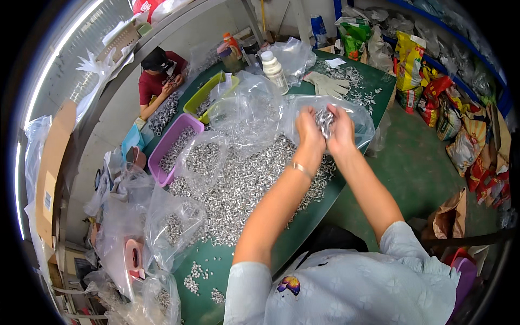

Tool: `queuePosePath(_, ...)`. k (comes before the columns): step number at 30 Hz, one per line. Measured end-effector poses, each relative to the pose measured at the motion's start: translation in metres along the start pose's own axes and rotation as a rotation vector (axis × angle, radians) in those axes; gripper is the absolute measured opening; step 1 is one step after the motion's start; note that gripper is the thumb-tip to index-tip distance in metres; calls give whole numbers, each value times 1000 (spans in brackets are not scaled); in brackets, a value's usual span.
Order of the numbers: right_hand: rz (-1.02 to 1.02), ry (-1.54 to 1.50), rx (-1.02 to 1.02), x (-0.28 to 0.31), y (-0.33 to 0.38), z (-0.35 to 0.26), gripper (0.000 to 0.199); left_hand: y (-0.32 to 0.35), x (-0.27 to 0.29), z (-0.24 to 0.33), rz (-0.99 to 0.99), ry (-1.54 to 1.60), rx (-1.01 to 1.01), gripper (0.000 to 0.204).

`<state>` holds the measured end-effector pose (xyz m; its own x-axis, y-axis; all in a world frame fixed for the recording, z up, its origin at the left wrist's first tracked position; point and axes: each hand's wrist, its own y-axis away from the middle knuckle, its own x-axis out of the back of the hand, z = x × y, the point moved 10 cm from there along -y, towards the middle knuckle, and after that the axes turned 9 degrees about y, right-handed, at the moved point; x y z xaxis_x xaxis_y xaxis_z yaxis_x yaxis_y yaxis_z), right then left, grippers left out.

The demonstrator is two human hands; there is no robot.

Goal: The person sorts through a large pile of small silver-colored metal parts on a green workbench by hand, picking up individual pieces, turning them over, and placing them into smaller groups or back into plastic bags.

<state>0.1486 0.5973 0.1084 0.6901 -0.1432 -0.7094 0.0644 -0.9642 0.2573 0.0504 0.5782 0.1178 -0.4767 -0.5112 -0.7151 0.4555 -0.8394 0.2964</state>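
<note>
My left hand point(307, 131) and my right hand point(342, 130) are cupped together, holding a handful of small silver metal rings point(325, 119) between them. They hover over an open clear plastic bag point(362, 120) on the green table point(216, 260). A wide heap of the same silver rings point(238, 184) covers the table just below and to the left of my hands. A thin bracelet sits on my left wrist.
Several clear bags point(176, 225) partly filled with rings lie at the left. A purple tray point(172, 145) and a green tray point(208, 93) hold more rings. A white bottle point(274, 70) and white gloves point(327, 84) sit farther back. Another person in red point(157, 76) works at the far end. Colourful sacks point(460, 124) line the right floor.
</note>
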Motion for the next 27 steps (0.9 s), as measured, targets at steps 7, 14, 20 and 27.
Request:
queuePosePath(7, -180, 439, 22, 12, -28, 36, 51, 39, 26, 19, -217, -50, 59, 30)
queuePosePath(14, -1165, 1008, 388, -60, 188, 96, 31, 222, 188, 145, 40, -343, -457, 27)
queuePosePath(20, -1692, 1099, 89, -37, 280, 200, 26, 372, 359, 133, 815, -410, -678, 24)
queuePosePath(27, -1621, 1102, 89, -25, 292, 234, 33, 348, 338, 106, 568, -1160, -657, 46)
